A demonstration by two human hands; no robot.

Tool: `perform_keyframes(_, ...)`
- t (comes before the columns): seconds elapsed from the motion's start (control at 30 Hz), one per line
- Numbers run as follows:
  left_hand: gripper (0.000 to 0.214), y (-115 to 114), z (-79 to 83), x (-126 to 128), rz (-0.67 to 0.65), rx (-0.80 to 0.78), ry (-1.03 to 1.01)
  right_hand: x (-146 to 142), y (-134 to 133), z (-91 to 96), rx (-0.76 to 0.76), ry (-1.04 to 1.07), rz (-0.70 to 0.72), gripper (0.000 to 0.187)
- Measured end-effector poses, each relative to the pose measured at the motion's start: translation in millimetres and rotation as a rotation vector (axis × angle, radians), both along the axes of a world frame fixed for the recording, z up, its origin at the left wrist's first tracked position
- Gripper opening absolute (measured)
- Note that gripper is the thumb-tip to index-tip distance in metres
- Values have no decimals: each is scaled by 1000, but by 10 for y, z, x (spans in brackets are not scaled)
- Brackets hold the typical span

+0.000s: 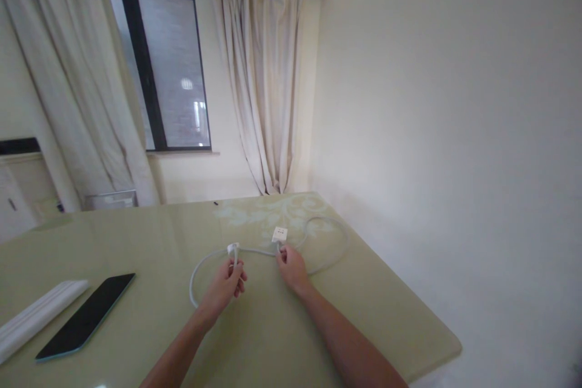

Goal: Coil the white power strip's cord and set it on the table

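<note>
My left hand (224, 287) is closed around the cord end of a white plug (233, 248), whose head points up and away from me. A white socket block (279, 234) with dark slots on its face lies just beyond my right hand (293, 268). The right fingers pinch together at the block's near end, where the cord enters; exactly how much they grip is partly hidden. A pale grey cord (257, 251) runs between the two hands. It curves in a loop to the left of my left hand and in a wider loop to the right.
The glossy pale green table (173, 242) meets a white wall on the right. At the left lie a black flat panel (88, 315) with a blue edge and a long white object (39, 315). A tiny dark item (216, 203) sits near the far edge. Curtains (266, 73) hang behind.
</note>
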State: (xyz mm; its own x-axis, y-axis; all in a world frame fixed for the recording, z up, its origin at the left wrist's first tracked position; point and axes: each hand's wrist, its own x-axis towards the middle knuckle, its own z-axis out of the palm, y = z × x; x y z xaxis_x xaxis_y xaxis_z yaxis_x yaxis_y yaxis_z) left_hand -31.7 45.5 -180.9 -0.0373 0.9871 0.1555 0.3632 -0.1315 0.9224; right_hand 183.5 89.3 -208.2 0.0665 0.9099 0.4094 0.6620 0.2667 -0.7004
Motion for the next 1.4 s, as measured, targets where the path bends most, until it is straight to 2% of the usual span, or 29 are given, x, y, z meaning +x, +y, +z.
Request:
perform_keyframes(0.07,44,147,-40,89,13,46,94,9,-48,-32,7,14,18,9)
perform_keyframes(0.17,28,367,-82,216,15,104,273,19,-97,-58,21,15,29,21)
perform_keyframes(0.27,31,531,-126,309,-24,150,446,17,-114,-71,83,17,44,29)
perform_keyframes(0.4,33,638,-182,324,-122,199,627,12,-110,-72,194,64,19,25)
perform_keyframes(0.57,18,692,-139,202,-198,228,745,97,-94,9,171,75,-104,28)
perform_keyframes(0.7,19,760,109,-42,-209,200,717,281,-77,149,244,153,-207,34)
perform_keyframes(0.8,32,822,405,-278,-75,181,624,386,-106,284,383,260,-256,36)
perform_keyframes(0.87,36,831,605,-401,4,180,543,399,-151,351,436,289,-238,35)
perform_keyframes(0.93,42,793,784,-472,50,153,357,371,-199,378,436,282,-208,34)
perform_keyframes(1.07,55,606,1078,-496,61,50,-242,283,-237,326,346,244,-205,34)
perform_keyframes(1.13,59,507,1201,-477,42,18,-376,250,-229,269,289,214,-194,36)
perform_keyframes(1.2,57,426,1308,-444,24,10,-404,228,-218,199,236,171,-162,38)
perform_keyframes(1.3,49,338,1436,-366,-18,40,-340,207,-212,96,179,87,-101,35)
perform_keyframes(1.4,42,268,1533,-284,-99,111,-224,190,-209,108,198,43,-89,26)
